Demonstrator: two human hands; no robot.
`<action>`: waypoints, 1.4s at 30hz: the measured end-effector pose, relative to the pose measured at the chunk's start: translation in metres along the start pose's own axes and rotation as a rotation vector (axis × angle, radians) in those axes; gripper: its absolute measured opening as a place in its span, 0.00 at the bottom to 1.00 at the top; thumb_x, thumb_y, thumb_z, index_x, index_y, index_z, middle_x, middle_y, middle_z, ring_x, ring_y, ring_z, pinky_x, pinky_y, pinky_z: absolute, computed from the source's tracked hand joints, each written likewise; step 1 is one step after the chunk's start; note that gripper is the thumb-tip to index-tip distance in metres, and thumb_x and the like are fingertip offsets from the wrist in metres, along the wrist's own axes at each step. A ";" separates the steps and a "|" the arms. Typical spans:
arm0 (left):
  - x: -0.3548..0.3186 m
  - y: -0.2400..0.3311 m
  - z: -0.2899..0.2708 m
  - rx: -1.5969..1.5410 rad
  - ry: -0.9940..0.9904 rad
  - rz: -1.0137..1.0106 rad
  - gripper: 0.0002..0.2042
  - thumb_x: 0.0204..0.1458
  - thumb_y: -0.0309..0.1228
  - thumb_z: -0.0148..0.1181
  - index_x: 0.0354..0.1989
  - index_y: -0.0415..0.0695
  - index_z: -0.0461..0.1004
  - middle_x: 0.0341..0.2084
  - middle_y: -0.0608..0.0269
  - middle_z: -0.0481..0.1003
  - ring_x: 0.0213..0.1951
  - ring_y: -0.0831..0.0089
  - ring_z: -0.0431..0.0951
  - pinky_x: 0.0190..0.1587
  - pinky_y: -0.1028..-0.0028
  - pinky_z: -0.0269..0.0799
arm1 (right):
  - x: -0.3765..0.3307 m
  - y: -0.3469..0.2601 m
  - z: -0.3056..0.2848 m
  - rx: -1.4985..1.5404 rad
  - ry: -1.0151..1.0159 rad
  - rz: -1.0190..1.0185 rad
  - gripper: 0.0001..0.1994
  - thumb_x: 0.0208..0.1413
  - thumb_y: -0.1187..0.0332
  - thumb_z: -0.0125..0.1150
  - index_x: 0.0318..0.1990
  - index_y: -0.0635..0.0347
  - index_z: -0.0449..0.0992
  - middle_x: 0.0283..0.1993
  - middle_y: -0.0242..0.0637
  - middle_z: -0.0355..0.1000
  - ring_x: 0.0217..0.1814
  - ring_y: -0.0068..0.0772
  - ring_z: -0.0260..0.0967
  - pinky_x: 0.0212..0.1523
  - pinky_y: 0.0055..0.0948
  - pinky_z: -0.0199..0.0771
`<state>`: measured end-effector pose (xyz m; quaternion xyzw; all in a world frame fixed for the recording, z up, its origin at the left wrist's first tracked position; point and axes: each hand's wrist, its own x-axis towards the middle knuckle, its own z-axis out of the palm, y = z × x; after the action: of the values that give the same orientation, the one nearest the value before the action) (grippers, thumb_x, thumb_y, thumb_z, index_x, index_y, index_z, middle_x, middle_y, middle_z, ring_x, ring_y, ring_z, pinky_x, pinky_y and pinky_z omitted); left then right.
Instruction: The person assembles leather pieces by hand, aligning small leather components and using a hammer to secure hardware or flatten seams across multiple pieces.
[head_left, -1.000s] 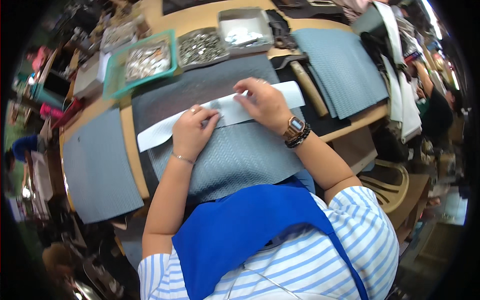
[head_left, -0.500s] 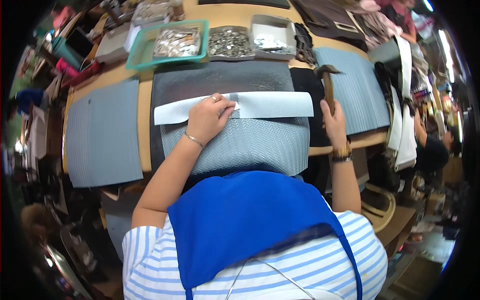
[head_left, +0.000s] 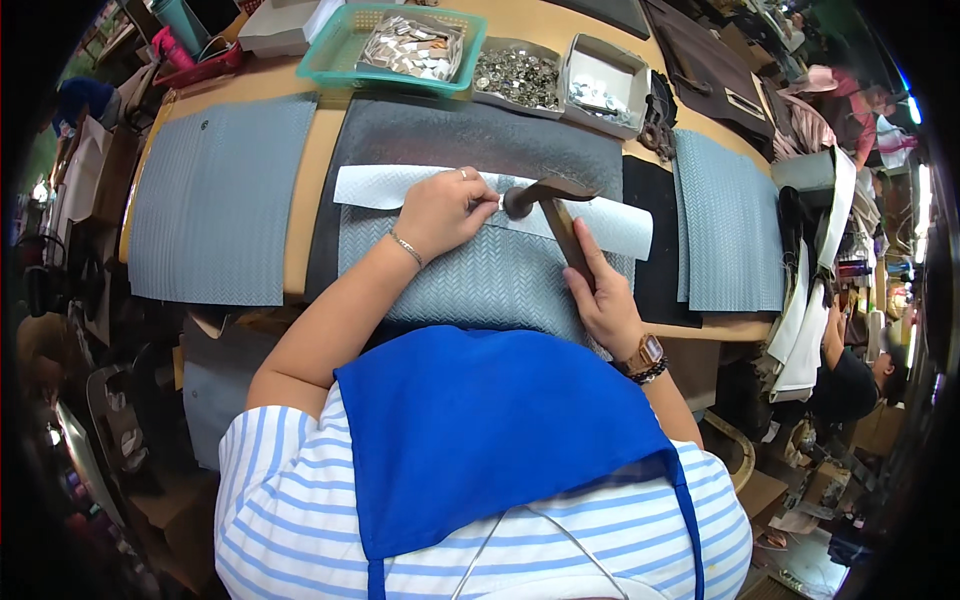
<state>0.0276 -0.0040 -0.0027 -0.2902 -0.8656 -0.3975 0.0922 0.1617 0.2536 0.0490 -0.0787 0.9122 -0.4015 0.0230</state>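
Note:
A blue-grey textured panel [head_left: 450, 265] lies in front of me with its far edge turned back as a pale strip [head_left: 370, 186]. On that strip my left hand [head_left: 445, 210] pinches a small white piece, mostly hidden by the fingers. My right hand [head_left: 607, 298] grips the wooden handle of a hammer [head_left: 562, 225], index finger stretched along it. The hammer's dark round head is right beside my left fingertips, over the strip. Whether it touches the white piece I cannot tell. Beneath the panel is a dark grey board [head_left: 400, 125].
Stacked textured panels lie at left [head_left: 215, 210] and right [head_left: 735, 220]. Along the back stand a green basket [head_left: 325, 65] with small pale pieces, a box of metal parts [head_left: 517, 78] and a white box [head_left: 607, 85]. Another person [head_left: 850, 365] is at far right.
My right hand has brought the hammer left and down, from out beside the panel to my left fingertips. The left hand keeps its pinch on the strip. The whole view has tilted.

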 end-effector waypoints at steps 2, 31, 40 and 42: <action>0.000 0.003 -0.001 -0.010 0.000 -0.004 0.03 0.53 0.33 0.71 0.34 0.50 0.85 0.32 0.69 0.81 0.31 0.67 0.81 0.34 0.68 0.77 | 0.000 0.008 0.003 0.033 0.101 -0.089 0.35 0.67 0.71 0.61 0.79 0.45 0.56 0.61 0.58 0.75 0.58 0.54 0.78 0.57 0.38 0.76; 0.009 -0.014 -0.087 0.376 -0.145 -0.001 0.45 0.34 0.55 0.81 0.62 0.45 0.74 0.45 0.49 0.82 0.49 0.51 0.82 0.54 0.59 0.77 | -0.009 0.018 -0.049 -0.009 0.117 0.022 0.34 0.67 0.74 0.60 0.78 0.47 0.57 0.68 0.50 0.73 0.64 0.43 0.76 0.61 0.35 0.74; -0.032 -0.083 -0.103 -0.348 -0.217 -0.641 0.23 0.57 0.35 0.74 0.56 0.34 0.76 0.47 0.60 0.82 0.48 0.76 0.80 0.53 0.72 0.77 | -0.025 0.128 -0.074 -0.466 0.391 0.186 0.28 0.65 0.73 0.62 0.73 0.58 0.67 0.52 0.47 0.73 0.54 0.48 0.72 0.59 0.41 0.71; -0.056 -0.053 -0.096 -0.487 -0.015 -0.540 0.16 0.61 0.32 0.67 0.53 0.35 0.78 0.45 0.55 0.84 0.47 0.71 0.82 0.53 0.69 0.76 | -0.022 0.141 -0.073 -0.461 0.435 0.093 0.24 0.66 0.71 0.62 0.69 0.61 0.71 0.57 0.49 0.71 0.58 0.49 0.70 0.61 0.42 0.70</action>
<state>0.0357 -0.1261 0.0059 -0.0675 -0.7917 -0.5998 -0.0945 0.1579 0.4041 -0.0061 0.0478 0.9653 -0.1901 -0.1725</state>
